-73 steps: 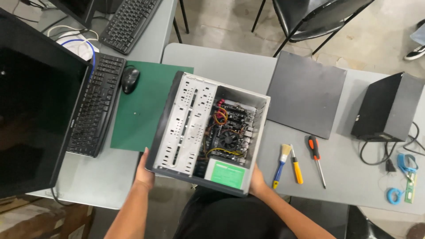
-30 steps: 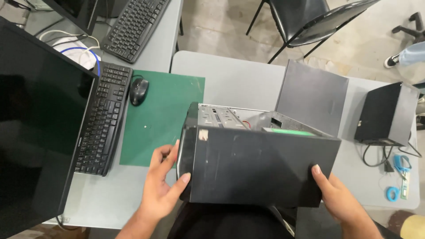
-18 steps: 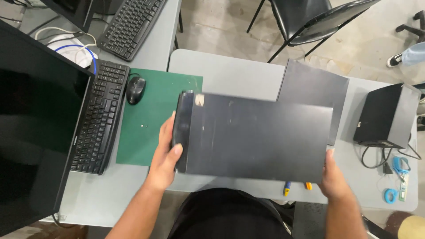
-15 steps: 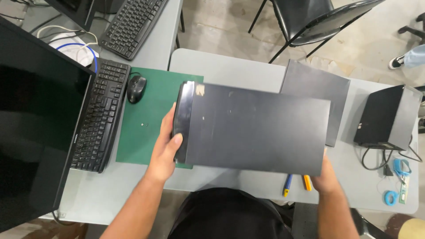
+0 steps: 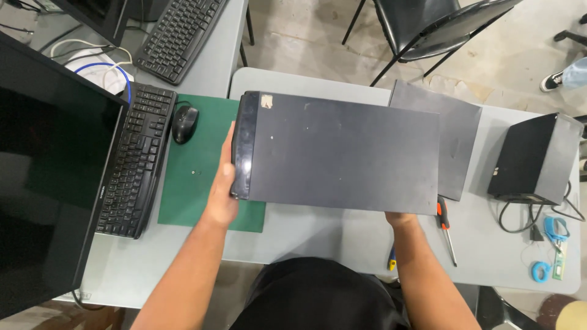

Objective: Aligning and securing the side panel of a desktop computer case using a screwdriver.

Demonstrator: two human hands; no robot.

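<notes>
Head view looks straight down on a black computer case point(image 5: 342, 153) lying flat on the grey worktop point(image 5: 306, 229), its closed dark side panel facing up and its glossy front bezel turned toward the left. The left hand point(image 5: 223, 189) is clamped on that bezel end, palm against the case's left edge and fingers curled around it, over the green mat point(image 5: 195, 183) on which that end of the case rests. The right hand point(image 5: 400, 218) is at the case's near right corner; only the wrist and the heel of the hand show, the fingers are hidden under the case, so whether they grip it cannot be told. The two hands are well apart, one at each end of the case.

Just beyond the case's far right corner lies a loose dark grey panel point(image 5: 455, 140), partly covered by the case. A screwdriver with a red and black handle point(image 5: 445, 229) lies just beside the right hand, and a yellow and blue tool tip point(image 5: 391, 264) peeks out beside the forearm. A black mouse point(image 5: 184, 116) sits on the mat's far left corner, next to a black keyboard point(image 5: 134, 162) and a dark monitor point(image 5: 49, 177). A small black box point(image 5: 535, 159) with cables stands at the right.
</notes>
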